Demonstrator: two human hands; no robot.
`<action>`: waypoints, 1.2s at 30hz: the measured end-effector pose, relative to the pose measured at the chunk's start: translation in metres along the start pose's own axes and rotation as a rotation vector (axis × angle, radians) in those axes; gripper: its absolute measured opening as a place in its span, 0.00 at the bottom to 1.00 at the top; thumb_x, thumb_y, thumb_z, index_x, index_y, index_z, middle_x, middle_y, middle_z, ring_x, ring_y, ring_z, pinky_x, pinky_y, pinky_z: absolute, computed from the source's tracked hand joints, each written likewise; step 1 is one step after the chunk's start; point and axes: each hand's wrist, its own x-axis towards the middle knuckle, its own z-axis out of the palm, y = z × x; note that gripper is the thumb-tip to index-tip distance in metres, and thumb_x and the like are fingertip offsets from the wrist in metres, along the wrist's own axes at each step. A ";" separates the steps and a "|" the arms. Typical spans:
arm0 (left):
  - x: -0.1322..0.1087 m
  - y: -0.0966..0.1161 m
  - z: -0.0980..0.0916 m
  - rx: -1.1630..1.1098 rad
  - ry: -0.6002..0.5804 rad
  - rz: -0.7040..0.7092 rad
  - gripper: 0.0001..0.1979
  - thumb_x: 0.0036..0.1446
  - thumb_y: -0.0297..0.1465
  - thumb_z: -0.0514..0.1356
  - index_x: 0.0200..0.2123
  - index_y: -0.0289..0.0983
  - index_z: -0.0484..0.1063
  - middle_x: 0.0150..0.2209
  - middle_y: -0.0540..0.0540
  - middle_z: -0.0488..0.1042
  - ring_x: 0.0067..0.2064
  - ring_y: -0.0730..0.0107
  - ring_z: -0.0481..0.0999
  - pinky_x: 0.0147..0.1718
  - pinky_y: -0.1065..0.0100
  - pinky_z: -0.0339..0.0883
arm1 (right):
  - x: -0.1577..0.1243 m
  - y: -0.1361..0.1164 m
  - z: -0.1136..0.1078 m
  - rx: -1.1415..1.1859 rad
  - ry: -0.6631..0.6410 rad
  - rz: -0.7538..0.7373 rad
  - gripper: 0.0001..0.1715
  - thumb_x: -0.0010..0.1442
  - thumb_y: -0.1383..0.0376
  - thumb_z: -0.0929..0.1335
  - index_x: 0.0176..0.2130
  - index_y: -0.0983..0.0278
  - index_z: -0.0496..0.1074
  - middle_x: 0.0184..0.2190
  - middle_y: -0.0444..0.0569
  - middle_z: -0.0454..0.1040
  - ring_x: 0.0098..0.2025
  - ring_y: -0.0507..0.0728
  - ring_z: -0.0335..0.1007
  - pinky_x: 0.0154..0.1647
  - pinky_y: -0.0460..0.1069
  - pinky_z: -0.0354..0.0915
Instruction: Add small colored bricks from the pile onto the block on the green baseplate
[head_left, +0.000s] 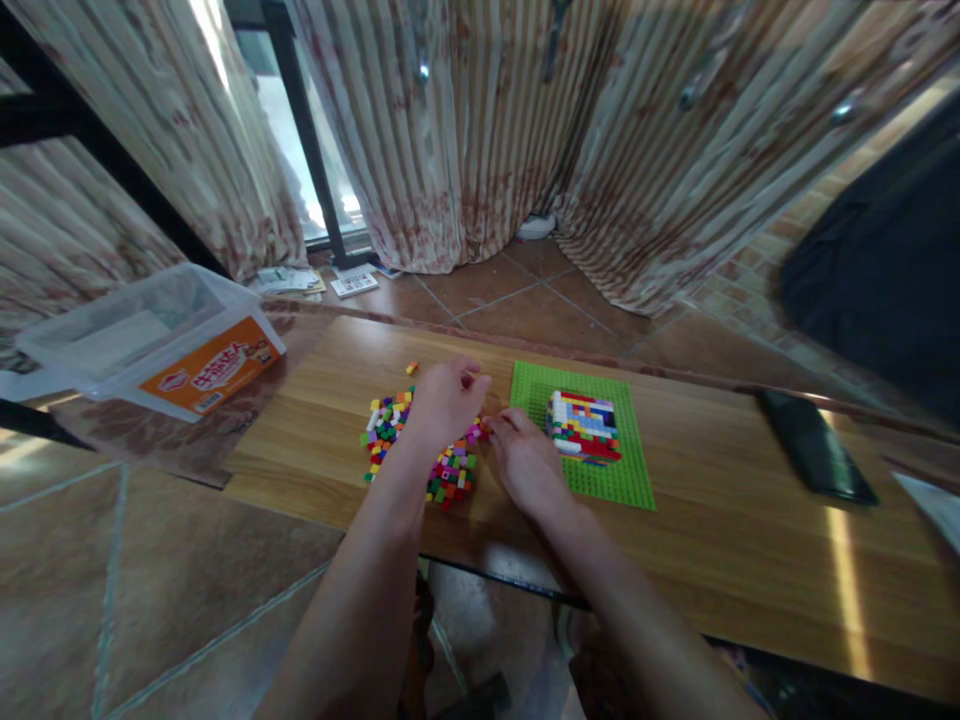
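Observation:
A heap of small coloured bricks (390, 425) lies on the wooden table (712, 520). My left hand (444, 400) rests over the heap with its fingers curled in; what they hold is hidden. My right hand (527, 462) is beside it, fingertips pinched at the bricks on the heap's right edge. To the right lies a green baseplate (626, 475) carrying a multicoloured block of stacked bricks (583, 426). One loose orange brick (411, 368) sits apart behind the heap.
A clear plastic box with an orange label (161, 345) stands at the left on a darker surface. A black phone (814, 445) lies at the table's right. Curtains, papers on the tiled floor and a dark shape at far right surround the table.

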 end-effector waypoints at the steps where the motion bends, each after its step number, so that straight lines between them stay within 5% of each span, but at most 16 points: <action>1: -0.001 0.001 -0.001 0.012 -0.009 0.003 0.14 0.61 0.32 0.57 0.46 0.33 0.76 0.39 0.42 0.81 0.40 0.66 0.79 0.42 0.68 0.70 | 0.001 0.000 0.001 0.001 0.003 0.002 0.16 0.67 0.69 0.60 0.48 0.66 0.75 0.46 0.56 0.73 0.42 0.59 0.72 0.45 0.51 0.69; 13: -0.004 -0.001 -0.002 0.092 -0.210 0.149 0.14 0.60 0.27 0.53 0.30 0.32 0.78 0.28 0.46 0.78 0.30 0.71 0.72 0.30 0.72 0.61 | -0.004 0.002 0.004 0.098 0.146 -0.008 0.09 0.65 0.71 0.64 0.33 0.64 0.72 0.36 0.52 0.72 0.37 0.58 0.70 0.41 0.51 0.67; 21: -0.006 -0.009 -0.003 -0.201 -0.478 0.214 0.11 0.57 0.27 0.55 0.34 0.33 0.78 0.27 0.49 0.77 0.28 0.74 0.72 0.28 0.74 0.61 | -0.010 0.000 -0.013 0.305 0.322 0.046 0.06 0.65 0.67 0.65 0.35 0.63 0.71 0.34 0.49 0.72 0.37 0.57 0.70 0.40 0.50 0.65; 30: -0.008 -0.005 0.004 -0.465 -0.500 0.046 0.03 0.48 0.23 0.62 0.29 0.33 0.76 0.24 0.51 0.76 0.25 0.77 0.71 0.25 0.76 0.62 | -0.016 -0.004 -0.020 0.370 0.386 0.083 0.09 0.65 0.66 0.64 0.42 0.65 0.73 0.37 0.51 0.74 0.37 0.56 0.71 0.40 0.51 0.66; 36: -0.012 0.006 0.003 -0.551 -0.449 -0.153 0.05 0.46 0.18 0.61 0.24 0.32 0.74 0.18 0.54 0.71 0.19 0.81 0.65 0.21 0.77 0.59 | -0.015 -0.006 -0.014 0.371 0.425 0.092 0.11 0.66 0.66 0.63 0.36 0.64 0.75 0.33 0.51 0.75 0.36 0.57 0.72 0.39 0.51 0.67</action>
